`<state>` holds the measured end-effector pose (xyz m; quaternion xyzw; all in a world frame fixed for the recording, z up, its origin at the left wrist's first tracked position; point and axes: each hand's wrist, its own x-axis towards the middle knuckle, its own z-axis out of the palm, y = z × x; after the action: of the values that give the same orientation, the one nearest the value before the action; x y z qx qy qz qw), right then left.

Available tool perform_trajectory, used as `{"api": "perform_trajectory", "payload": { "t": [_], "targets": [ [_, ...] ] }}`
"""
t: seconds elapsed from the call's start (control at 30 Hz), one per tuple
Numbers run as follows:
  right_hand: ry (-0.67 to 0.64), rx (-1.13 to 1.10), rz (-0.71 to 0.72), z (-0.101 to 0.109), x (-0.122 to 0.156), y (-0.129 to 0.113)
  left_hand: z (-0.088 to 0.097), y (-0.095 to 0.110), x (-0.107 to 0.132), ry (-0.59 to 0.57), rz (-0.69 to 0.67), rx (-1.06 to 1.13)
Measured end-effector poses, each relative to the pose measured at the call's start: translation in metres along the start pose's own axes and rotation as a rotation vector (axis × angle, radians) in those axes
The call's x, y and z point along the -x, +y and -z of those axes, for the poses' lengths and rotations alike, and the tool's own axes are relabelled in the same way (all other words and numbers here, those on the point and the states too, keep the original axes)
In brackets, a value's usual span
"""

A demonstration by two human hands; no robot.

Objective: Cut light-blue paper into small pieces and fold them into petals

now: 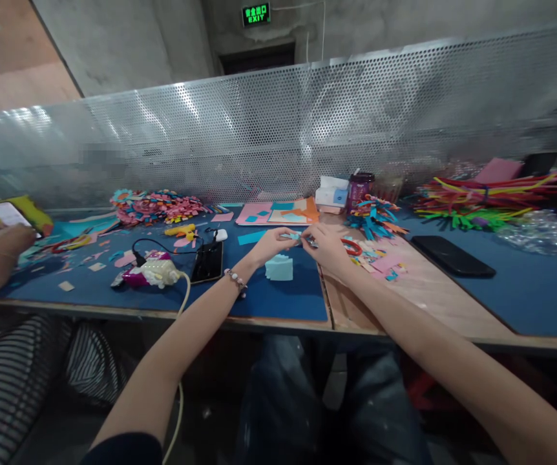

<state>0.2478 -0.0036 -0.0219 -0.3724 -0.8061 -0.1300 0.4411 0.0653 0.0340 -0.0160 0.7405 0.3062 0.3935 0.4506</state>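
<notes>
My left hand point(274, 245) pinches a small light-blue piece point(292, 236), thin like paper or foam sheet, above the blue mat. Facing it, my right hand point(329, 248) has its fingers pinched together at the piece's right side; something small and greyish shows at those fingertips, too blurred to name. Just below the hands lies a loose stack of light-blue squares point(279, 268) on the mat. A red loop point(351, 246), perhaps a scissors handle, rests right of my right hand among colourful scraps point(388, 261).
A phone point(207, 261) and a power strip point(152, 271) with cables lie left; another phone point(453, 256) lies right. Behind stand coloured sheets point(254, 213), a tissue pack point(331, 195) and a cup point(360, 187). At far left, another person's hands point(11, 242) hold a phone.
</notes>
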Motion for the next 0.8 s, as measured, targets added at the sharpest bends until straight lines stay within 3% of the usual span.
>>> {"api": "perform_trajectory", "payload": {
  "t": [0.27,0.5,0.8],
  "targets": [
    [0.005,-0.025,-0.028,-0.001,0.000,-0.004,-0.003,0.003,0.004,0.004,-0.008,-0.027],
    [0.041,-0.119,-0.153,-0.004,0.001,-0.005,-0.003,0.005,0.005,-0.008,-0.027,-0.037],
    [-0.013,-0.274,-0.280,-0.009,0.002,0.004,0.000,-0.006,-0.001,-0.007,-0.044,-0.051]
  ]
}}
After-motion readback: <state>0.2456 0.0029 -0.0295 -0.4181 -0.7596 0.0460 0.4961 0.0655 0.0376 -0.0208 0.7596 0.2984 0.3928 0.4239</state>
